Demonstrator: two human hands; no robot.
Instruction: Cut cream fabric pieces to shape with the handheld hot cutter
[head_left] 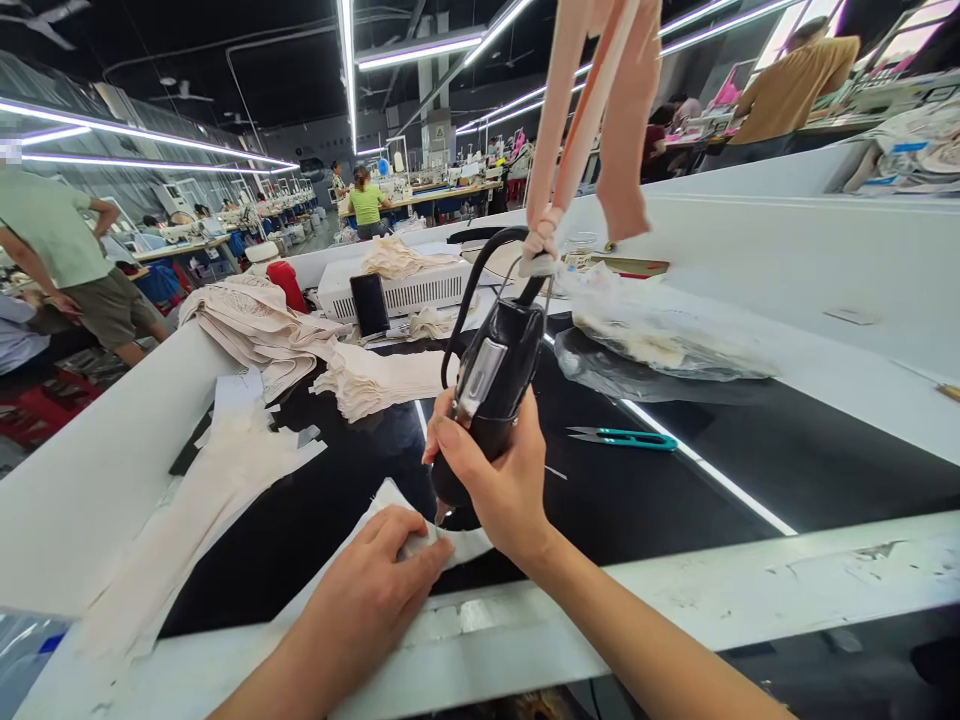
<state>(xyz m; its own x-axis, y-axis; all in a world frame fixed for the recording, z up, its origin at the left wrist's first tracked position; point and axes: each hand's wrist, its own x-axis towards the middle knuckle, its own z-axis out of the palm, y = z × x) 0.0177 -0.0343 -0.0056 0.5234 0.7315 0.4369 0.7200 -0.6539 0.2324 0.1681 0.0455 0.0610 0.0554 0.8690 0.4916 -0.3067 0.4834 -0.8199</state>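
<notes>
Wrapped around the black handheld tool (491,375) is my right hand (499,470); the tool hangs by its top from pink fabric strips (585,120), and a black cable loops off it. Its tip points down at a piece of white fabric (469,545) near the front edge of the black work surface (300,530). My left hand (386,565) presses on that fabric just left of the tip, with its fingers bent over a pale bit of it.
Teal thread snips (634,439) lie right of the tool. Cream fabric stacks (390,375) and a long fabric piece (217,480) sit left. Behind are a phone (370,305), a vented white box (412,290) and a plastic bag (660,340). People stand and sit beyond.
</notes>
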